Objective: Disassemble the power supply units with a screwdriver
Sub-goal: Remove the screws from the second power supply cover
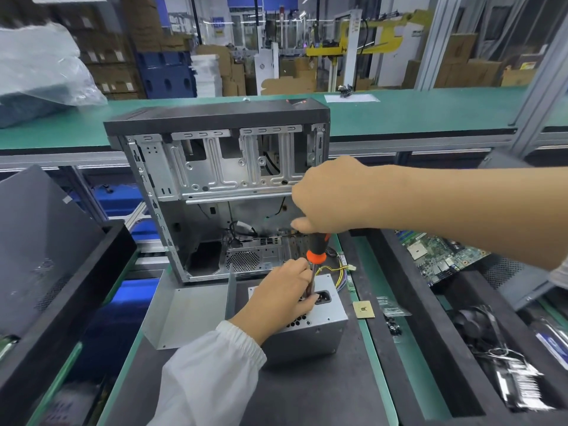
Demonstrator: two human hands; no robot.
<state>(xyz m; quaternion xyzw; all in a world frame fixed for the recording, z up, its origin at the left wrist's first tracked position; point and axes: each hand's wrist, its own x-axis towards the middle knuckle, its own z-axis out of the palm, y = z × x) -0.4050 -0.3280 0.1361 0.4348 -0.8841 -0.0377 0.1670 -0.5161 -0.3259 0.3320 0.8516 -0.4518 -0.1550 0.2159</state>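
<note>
Two hands | right hand (pixel 332 198) fingers grip screwdriver (pixel 316 253) | left hand (pixel 282 298) fingers pinch shaft atop power supply unit (pixel 313 330)

Bright even light, blurred and warped edges.

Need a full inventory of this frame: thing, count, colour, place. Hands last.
power supply: 1, silver, on the dark mat, centre front
screwdriver: 1, orange and black handle, upright over the power supply
wire bundle: 1, yellow and mixed, right of the power supply's far end
computer case: 1, grey metal with black top, open, behind the power supply
metal cover: 1, silver, left of the power supply
chip: 1, gold, on the mat right of the power supply
circuit board: 1, green, in the black tray at right
plastic bag: 1, clear, far bench, top left
left hand: 1, on the power supply, fingers at the screwdriver shaft
right hand: 1, grips the screwdriver handle from above
</note>
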